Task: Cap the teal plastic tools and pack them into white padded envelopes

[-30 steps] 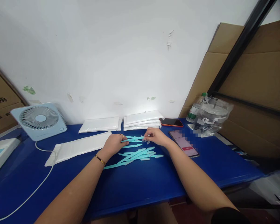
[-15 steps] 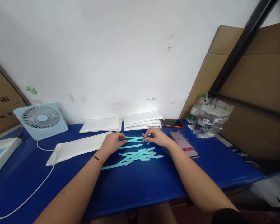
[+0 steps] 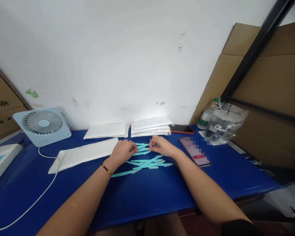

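Observation:
Slim turquoise eyebrow razors (image 3: pixel 151 163) with paler tips lie crossed in a loose pile on the blue table. A second small group of turquoise razors (image 3: pixel 143 149) lies above it, between my hands. My left hand (image 3: pixel 124 151) is closed, thumb and fingers pinched at the left end of this upper group, on a razor. My right hand (image 3: pixel 162 146) is closed at the group's right end, fingertips together beside small greyish translucent pieces, mostly covered by the fingers. What exactly the right fingertips hold is hidden.
White padded packets (image 3: pixel 151 127) are stacked by the wall, with another stack (image 3: pixel 105 130) to their left. One long white packet (image 3: pixel 85 154) lies left of my hand. Around stand a fan (image 3: pixel 44 126) with its cable, two phones (image 3: pixel 195 152), a bottle (image 3: pixel 206 116) and a bagged cup (image 3: pixel 225 123).
My left hand has moved a little right, nearer my right hand. The right hand has shifted slightly left over the greyish pieces, covering more of them. The lower pile looks nearly unchanged.

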{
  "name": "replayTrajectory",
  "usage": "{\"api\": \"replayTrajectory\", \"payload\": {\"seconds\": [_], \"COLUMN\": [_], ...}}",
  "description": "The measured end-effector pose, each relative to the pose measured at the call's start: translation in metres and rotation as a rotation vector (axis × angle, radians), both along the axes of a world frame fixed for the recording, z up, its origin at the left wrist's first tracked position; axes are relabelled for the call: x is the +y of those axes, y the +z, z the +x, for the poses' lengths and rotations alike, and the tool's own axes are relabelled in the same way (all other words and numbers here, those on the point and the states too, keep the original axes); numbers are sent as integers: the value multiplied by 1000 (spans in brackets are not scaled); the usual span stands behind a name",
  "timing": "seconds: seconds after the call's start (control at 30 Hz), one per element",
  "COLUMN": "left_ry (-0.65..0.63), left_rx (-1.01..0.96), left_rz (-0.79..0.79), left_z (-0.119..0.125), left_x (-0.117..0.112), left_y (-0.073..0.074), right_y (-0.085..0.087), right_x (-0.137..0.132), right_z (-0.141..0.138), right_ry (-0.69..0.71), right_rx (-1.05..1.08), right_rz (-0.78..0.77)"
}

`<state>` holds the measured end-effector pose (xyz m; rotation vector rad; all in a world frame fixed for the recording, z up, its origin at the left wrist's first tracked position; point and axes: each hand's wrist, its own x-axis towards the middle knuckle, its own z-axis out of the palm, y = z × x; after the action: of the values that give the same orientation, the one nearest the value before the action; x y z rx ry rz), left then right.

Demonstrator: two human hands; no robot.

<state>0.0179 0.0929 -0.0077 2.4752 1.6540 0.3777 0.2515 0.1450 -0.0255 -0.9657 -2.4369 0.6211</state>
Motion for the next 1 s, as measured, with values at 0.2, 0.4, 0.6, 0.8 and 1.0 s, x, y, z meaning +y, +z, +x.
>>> {"api": "replayTrajectory", "payload": {"seconds": [0.2, 0.4, 0.6, 0.8, 1.0], "left_ry": [85, -36, -148, 39, -51], "left_rx": [-24, -148, -89, -16, -81], "left_rz": [63, -33, -48, 75, -3], "left_z": [-10, 1, 10, -11, -7], "left_x": [5, -8, -9, 5, -3], "left_y": [-2, 1, -5, -4, -1], "right_y": [4, 10, 8, 7, 12], "right_x": [13, 4, -4, 4, 3], "right_z": [27, 40, 20, 16, 28], "right_ry": [-105, 110, 132, -80, -9], "right_rx": [-13, -208, -165, -68, -83], "right_rz": [-46, -220, -152, 36, -95]}}
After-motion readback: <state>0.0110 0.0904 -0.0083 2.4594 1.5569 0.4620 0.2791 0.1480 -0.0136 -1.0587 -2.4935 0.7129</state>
